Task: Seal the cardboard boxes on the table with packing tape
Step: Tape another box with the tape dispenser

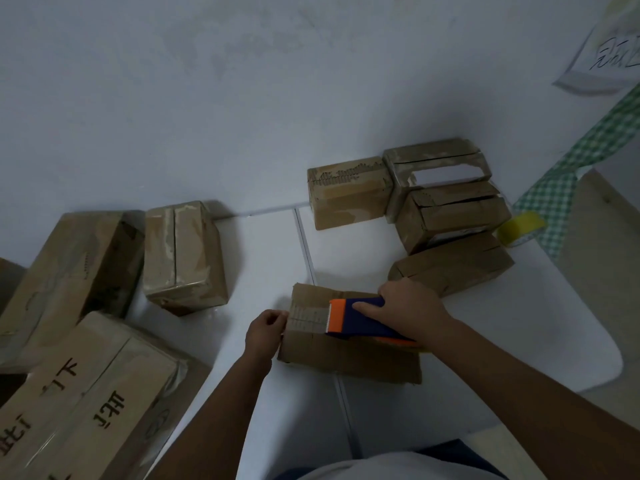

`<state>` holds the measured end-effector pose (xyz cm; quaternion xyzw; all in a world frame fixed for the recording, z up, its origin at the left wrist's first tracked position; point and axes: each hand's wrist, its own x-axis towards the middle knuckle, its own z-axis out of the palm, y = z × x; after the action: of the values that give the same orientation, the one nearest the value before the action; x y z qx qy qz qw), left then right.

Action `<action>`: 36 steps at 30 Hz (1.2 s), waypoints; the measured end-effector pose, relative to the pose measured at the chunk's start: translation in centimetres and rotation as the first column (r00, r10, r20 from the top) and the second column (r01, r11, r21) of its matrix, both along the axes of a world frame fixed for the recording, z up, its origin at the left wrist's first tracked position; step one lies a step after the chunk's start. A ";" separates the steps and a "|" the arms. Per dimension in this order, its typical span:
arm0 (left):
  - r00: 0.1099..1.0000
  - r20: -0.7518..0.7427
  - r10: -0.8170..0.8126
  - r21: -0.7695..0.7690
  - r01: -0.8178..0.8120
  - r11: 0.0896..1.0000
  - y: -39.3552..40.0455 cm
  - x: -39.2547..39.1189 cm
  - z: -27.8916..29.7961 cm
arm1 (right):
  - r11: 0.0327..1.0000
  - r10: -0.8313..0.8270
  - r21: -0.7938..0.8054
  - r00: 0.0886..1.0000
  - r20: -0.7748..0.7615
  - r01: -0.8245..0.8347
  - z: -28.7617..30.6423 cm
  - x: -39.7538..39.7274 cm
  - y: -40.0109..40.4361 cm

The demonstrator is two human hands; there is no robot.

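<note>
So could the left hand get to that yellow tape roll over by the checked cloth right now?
Probably not: the left hand is pinching the tape end at the near box, and the yellow tape roll lies far right, beyond the right hand and dispenser.

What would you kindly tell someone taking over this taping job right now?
Left hand pinches the tape end at the box's left edge. Right hand grips the dispenser on top of that box, tape stretched between. This strip is not yet run across or cut. Other boxes wait by the wall; from here I cannot tell which are sealed. A spare roll lies to the right.
</note>
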<state>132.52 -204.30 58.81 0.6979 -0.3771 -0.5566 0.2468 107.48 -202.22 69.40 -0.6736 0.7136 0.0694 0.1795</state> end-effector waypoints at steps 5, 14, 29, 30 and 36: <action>0.978 0.133 -0.164 -0.011 0.167 0.986 -0.3 0.0 -0.3 | 1.000 -0.001 -0.013 1.000 -0.021 0.001 0.0 0.3 0.1; 0.991 0.102 -0.090 -0.108 0.101 0.989 0.2 0.0 2.1 | 1.000 0.005 0.009 1.000 -0.030 -0.005 0.3 0.8 0.0; 0.917 0.247 -0.313 -0.146 0.355 0.923 0.0 -3.6 1.3 | 0.995 0.098 0.034 0.992 -0.077 -0.096 0.9 1.4 -0.9; 0.908 0.288 -0.305 -0.143 0.356 0.923 -0.1 -3.5 1.1 | 0.994 0.103 0.048 0.993 -0.061 -0.100 0.9 1.2 -0.8; 0.830 0.458 -0.320 -0.088 0.400 0.912 -0.4 -3.4 0.1 | 0.984 0.151 0.099 0.988 -0.009 -0.149 1.2 -0.4 -0.2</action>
<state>129.15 -204.67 58.91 0.6950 -0.5960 -0.3873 0.1088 107.05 -202.39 70.57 -0.7153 0.6580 0.1231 0.2007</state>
